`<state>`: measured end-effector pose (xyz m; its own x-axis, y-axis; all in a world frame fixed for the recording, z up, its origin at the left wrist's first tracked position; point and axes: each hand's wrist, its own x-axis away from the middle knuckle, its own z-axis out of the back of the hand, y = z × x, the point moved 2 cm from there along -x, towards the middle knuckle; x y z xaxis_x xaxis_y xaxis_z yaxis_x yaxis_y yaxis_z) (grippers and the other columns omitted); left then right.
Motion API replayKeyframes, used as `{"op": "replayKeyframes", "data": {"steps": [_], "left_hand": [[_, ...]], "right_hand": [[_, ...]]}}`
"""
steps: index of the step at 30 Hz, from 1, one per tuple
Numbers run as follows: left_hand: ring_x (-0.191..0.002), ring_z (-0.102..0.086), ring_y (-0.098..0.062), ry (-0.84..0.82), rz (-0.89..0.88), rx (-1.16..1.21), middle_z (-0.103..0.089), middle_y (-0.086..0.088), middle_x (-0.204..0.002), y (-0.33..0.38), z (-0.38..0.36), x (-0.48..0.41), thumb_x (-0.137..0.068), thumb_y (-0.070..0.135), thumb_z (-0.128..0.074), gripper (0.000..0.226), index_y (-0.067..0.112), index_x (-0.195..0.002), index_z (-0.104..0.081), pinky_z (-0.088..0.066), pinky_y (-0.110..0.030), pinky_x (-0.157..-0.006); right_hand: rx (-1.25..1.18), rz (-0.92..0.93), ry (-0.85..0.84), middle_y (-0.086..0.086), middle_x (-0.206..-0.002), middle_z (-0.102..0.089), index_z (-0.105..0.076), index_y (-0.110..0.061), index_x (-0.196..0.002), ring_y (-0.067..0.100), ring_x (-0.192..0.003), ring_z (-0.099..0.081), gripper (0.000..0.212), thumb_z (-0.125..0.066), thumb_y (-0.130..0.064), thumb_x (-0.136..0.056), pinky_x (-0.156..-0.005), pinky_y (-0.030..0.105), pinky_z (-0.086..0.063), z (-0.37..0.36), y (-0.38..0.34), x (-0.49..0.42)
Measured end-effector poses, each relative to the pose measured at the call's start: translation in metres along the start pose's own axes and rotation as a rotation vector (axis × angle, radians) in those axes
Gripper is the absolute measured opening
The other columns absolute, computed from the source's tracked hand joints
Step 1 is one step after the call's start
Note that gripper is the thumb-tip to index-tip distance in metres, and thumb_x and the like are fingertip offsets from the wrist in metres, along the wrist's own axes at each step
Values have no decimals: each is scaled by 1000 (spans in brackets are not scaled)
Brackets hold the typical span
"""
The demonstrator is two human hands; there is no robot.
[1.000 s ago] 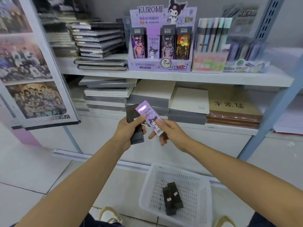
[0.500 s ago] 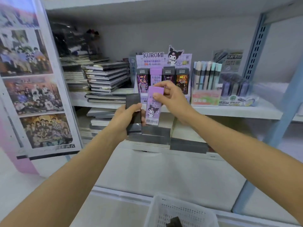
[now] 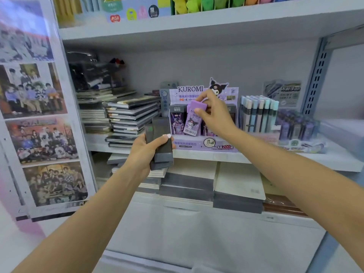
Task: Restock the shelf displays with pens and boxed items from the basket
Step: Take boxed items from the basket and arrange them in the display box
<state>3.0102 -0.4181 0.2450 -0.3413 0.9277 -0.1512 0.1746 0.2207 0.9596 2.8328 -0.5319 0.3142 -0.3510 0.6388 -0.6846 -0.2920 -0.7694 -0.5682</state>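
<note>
**Print on the purple display and around it**

The purple display box [image 3: 204, 143] carries "KUROMI" in dark capitals on its header card. Its front lip has a bubble reading "2B 0.5mm" and a large "200" among Chinese characters too small to read. The purple box [image 3: 192, 121] pinched by the right hand [image 3: 213, 117] shows a barcode at its lower end and a "K" near the top. A green-and-white sign [image 3: 283, 93] to the right bears bold Chinese characters, blurred. A dark round sticker [image 3: 152, 11] on the top shelf [image 3: 216, 22] shows "黑". The dark boxes [image 3: 160, 142] in the left hand [image 3: 145, 152] show nothing legible.
</note>
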Motion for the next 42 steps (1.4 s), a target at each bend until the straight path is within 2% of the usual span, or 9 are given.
{"op": "replayKeyframes", "data": {"steps": [3,7,14,19,23,30,33,37,42], "left_hand": [[-83,-74,-23,9,-1,15,-76,-11,-95,-1,1,-3,-88,11,-69,17,10,-105,-63,-62,-38,-65],[-82,-74,-23,2,10,34,-75,-12,-96,-3,0,-5,-87,10,-70,21,11,-106,-62,-60,-34,-58],[-85,-74,-22,-7,27,22,-76,-9,-97,-6,-1,-10,-86,13,-71,23,14,-107,-61,-60,-37,-58],[-86,-74,-21,-24,45,-5,-76,-8,-98,-6,-2,-8,-83,15,-74,28,14,-108,-62,-59,-35,-56],[-84,-74,-23,-59,30,-23,-75,-11,-99,0,-6,-1,-83,14,-74,30,11,-110,-63,-57,-31,-56],[-81,-74,-27,-183,-22,-101,-75,-13,-95,13,-23,17,-71,20,-79,36,12,-104,-66,-57,-32,-58],[-82,-73,-27,-186,-23,-140,-75,-14,-96,16,-29,25,-71,24,-80,41,12,-106,-65,-60,-39,-65],[-64,-70,-18,-24,2,-126,-73,-12,-88,23,-25,32,-81,13,-75,32,6,-110,-63,-56,-27,-54],[-48,-62,-20,14,76,-35,-68,-13,-63,36,-29,40,-86,18,-70,28,2,-106,-60,-51,-23,-48]], "right_hand": [[88,47,-127,4,-106,-64,-47,-19,-99,22,-92,-65,17,-60,-10,-94,-78,37,-57,4,-1,-8],[142,56,-168,3,-101,-63,-48,-17,-99,24,-93,-64,15,-62,-12,-93,-84,45,-55,6,0,-15],[141,69,-144,0,-102,-61,-56,-11,-102,20,-91,-62,16,-66,-10,-89,-88,42,-54,-3,7,-15],[449,231,50,0,-107,-49,-67,-15,-107,16,-97,-44,26,-75,-20,-83,-88,31,-42,-5,12,-4],[569,194,21,3,-118,-46,-67,-22,-120,20,-112,-38,32,-67,-28,-89,-99,30,-31,4,6,-3],[-206,-75,-177,-2,-107,-61,-58,-20,-125,11,-83,-63,36,-66,-25,-90,-77,21,-54,-6,-24,31],[-382,-176,-147,18,-99,-66,-60,-16,-117,13,-78,-65,29,-68,-13,-89,-77,27,-58,-4,-25,40],[-418,-238,-49,22,-113,-61,-59,-18,-113,22,-78,-66,26,-65,-7,-90,-81,44,-57,12,-22,48],[-307,-4,-238,-1,-139,-43,-66,-21,-118,18,-112,-59,40,-55,3,-89,-91,31,-53,22,-27,70]]}}
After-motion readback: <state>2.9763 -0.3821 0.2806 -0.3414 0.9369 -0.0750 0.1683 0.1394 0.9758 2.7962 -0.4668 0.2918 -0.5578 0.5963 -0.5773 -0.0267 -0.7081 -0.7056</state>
